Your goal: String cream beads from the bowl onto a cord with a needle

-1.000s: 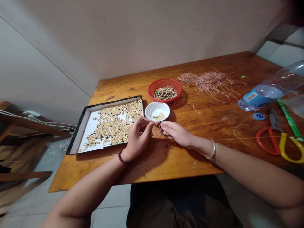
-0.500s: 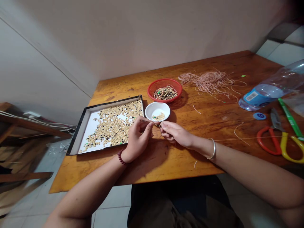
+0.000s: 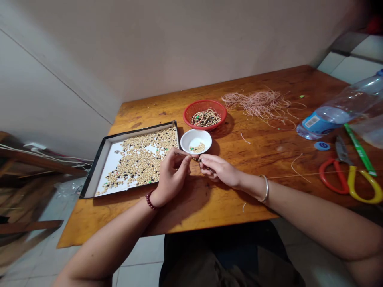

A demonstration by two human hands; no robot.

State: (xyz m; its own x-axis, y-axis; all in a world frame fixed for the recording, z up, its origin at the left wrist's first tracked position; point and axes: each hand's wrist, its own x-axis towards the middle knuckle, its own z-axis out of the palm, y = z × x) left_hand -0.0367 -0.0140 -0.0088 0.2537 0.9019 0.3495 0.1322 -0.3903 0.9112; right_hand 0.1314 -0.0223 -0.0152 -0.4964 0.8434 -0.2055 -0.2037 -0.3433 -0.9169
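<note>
Wooden table point(image 3: 248, 195) — left hand point(image 3: 171, 177), right hand point(image 3: 217, 168) pinch bead cord point(image 3: 195, 158) at bowl point(image 3: 196, 132)

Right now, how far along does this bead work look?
Done: beaded strands lie in the red basket. In hand: the left hand and right hand meet at the fingertips beside the white bowl, pinching something too small to make out. Left: many loose beads in the tray, a few in the bowl, and a pile of pink cord.
</note>
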